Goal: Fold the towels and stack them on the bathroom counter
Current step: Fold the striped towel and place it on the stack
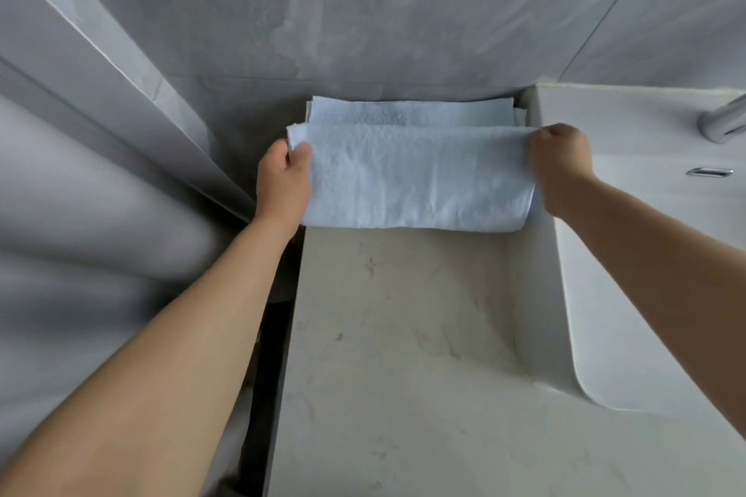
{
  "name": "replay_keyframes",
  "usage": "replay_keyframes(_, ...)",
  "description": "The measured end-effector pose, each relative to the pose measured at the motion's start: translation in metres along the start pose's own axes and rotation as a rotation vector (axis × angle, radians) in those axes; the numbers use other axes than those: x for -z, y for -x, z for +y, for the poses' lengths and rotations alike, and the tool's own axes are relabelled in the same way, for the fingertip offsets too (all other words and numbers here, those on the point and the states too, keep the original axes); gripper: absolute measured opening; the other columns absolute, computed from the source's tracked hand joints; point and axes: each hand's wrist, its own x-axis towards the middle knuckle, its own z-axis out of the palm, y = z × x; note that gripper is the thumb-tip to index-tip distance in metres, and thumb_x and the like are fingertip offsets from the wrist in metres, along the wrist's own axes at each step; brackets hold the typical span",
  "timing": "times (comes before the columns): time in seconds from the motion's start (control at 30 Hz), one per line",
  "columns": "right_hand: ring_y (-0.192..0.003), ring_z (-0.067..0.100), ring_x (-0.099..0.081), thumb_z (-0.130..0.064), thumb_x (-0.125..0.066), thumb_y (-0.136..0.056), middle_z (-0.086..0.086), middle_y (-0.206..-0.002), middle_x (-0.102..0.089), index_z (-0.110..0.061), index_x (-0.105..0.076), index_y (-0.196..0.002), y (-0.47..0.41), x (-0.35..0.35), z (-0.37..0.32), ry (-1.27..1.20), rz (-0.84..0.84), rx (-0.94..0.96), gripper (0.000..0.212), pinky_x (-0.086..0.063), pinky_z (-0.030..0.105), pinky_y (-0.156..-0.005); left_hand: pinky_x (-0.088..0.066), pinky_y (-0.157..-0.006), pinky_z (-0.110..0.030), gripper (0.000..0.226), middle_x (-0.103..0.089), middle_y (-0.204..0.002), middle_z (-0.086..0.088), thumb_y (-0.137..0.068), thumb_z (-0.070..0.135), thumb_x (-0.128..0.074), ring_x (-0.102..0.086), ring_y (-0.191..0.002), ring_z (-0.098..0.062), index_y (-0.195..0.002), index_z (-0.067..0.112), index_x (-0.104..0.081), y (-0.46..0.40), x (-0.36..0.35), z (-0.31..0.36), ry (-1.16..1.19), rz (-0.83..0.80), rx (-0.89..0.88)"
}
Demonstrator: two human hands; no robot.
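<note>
Hands (284,182) gripping crosswise towel (415,178)

Two hands, the left hand (284,182) and the right hand (561,165); one folded towel (415,182) held between them; a stack of towels (407,113) behind, count unclear; one desk (403,355); one sink (629,254); one tap (722,123).

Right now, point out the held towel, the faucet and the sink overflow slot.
held towel (415,178), head view, middle of front face.
faucet (722,123), head view, chrome body.
overflow slot (709,172), head view, chrome trim.
</note>
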Motion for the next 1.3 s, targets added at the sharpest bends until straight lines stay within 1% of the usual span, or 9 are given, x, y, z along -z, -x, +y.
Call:
replay_keyframes(0.17, -0.109, 0.034, -0.055, -0.006, -0.037, -0.086, 0.018, -0.121, -0.059, -0.006, -0.056, -0.124, -0.028, -0.013, -0.027, 0.263, 0.049, 0.174, 0.043, -0.039, 0.030, -0.082, -0.035, -0.056, -0.031, 0.019, -0.046, -0.075, -0.002, -0.096, 0.025, -0.046, -0.039, -0.064, -0.013, -0.086, 0.010, -0.050, -0.044, -0.020, 0.020, -0.102, 0.049, -0.001)
replay_keyframes(0.3, -0.108, 0.040, -0.055, 0.004, -0.038, -0.082, 0.024, -0.119, -0.058, 0.000, -0.053, -0.119, -0.049, -0.025, -0.037, 0.491, 0.015, 0.299, 0.040, -0.044, 0.037, -0.082, -0.033, -0.055, -0.031, 0.021, -0.048, -0.080, -0.007, -0.100, 0.022, -0.044, -0.040, -0.066, -0.016, -0.087, 0.007, -0.051, -0.072, -0.032, 0.020, -0.255, 0.039, 0.001)
replay_keyframes(0.43, -0.108, 0.043, -0.055, 0.007, -0.040, -0.084, 0.026, -0.119, -0.057, 0.001, -0.050, -0.120, -0.063, -0.040, -0.033, 0.565, 0.028, 0.219, 0.037, -0.041, 0.037, -0.078, -0.024, -0.052, -0.032, 0.028, -0.046, -0.073, 0.000, -0.100, 0.020, -0.045, -0.038, -0.059, -0.013, -0.074, 0.010, -0.042, -0.084, -0.044, 0.013, -0.367, 0.099, -0.026)
replay_keyframes(0.53, -0.113, 0.042, -0.053, 0.004, -0.038, -0.088, 0.022, -0.124, -0.055, 0.000, -0.048, -0.121, -0.067, -0.052, -0.028, 0.501, 0.061, 0.142, 0.035, -0.042, 0.039, -0.085, -0.025, -0.061, -0.031, 0.029, -0.047, -0.073, -0.001, -0.100, 0.019, -0.045, -0.044, -0.073, -0.025, -0.072, 0.013, -0.040, -0.086, -0.052, 0.010, -0.420, 0.156, -0.070)
replay_keyframes(0.7, -0.120, 0.034, -0.047, 0.005, -0.033, -0.085, 0.017, -0.135, -0.046, -0.001, -0.045, -0.123, -0.064, -0.067, -0.024, 0.298, 0.137, 0.118, 0.041, -0.036, 0.034, -0.097, -0.034, -0.070, -0.036, 0.026, -0.064, -0.101, -0.016, -0.102, 0.023, -0.042, -0.058, -0.098, -0.037, -0.108, 0.000, -0.055, -0.087, -0.060, 0.009, -0.474, 0.197, -0.102)
replay_keyframes(0.83, -0.117, 0.039, -0.038, 0.003, -0.039, -0.076, 0.020, -0.131, -0.038, -0.004, -0.043, -0.130, -0.042, -0.082, -0.013, 0.282, 0.189, 0.329, 0.055, -0.025, 0.034, -0.103, -0.046, -0.073, -0.041, 0.023, -0.066, -0.104, -0.016, -0.099, 0.026, -0.045, -0.060, -0.097, -0.040, -0.106, 0.005, -0.054, -0.088, -0.065, 0.015, -0.585, 0.150, -0.097)
replay_keyframes(0.97, -0.121, 0.037, -0.033, 0.005, -0.038, -0.073, 0.018, -0.133, -0.035, -0.010, -0.032, -0.142, -0.037, -0.094, -0.003, 0.316, 0.116, 0.331, 0.071, -0.021, 0.038, -0.109, -0.050, -0.081, -0.042, 0.025, -0.065, -0.111, -0.015, -0.096, 0.025, -0.049, -0.061, -0.102, -0.040, -0.110, 0.006, -0.056, -0.088, -0.068, 0.020, -0.661, 0.087, -0.085)
replay_keyframes(1.17, -0.113, 0.039, -0.040, 0.011, -0.032, -0.070, 0.020, -0.122, -0.044, -0.003, -0.046, -0.122, -0.054, -0.089, 0.000, 0.241, 0.196, 0.361, 0.056, -0.024, 0.029, -0.099, -0.041, -0.067, -0.034, 0.017, -0.067, -0.103, -0.015, -0.089, 0.022, -0.051, -0.063, -0.095, -0.038, -0.093, 0.006, -0.055, -0.101, -0.064, 0.024, -0.630, 0.048, -0.037)
replay_keyframes(1.3, -0.119, 0.036, -0.036, 0.005, -0.036, -0.066, 0.016, -0.130, -0.038, -0.011, -0.045, -0.126, -0.047, -0.095, -0.007, 0.269, 0.293, 0.338, 0.062, -0.020, 0.030, -0.102, -0.049, -0.080, -0.040, 0.023, -0.066, -0.110, -0.011, -0.097, 0.022, -0.048, -0.061, -0.101, -0.034, -0.108, 0.004, -0.059, -0.092, -0.067, 0.021, -0.550, 0.113, -0.055)
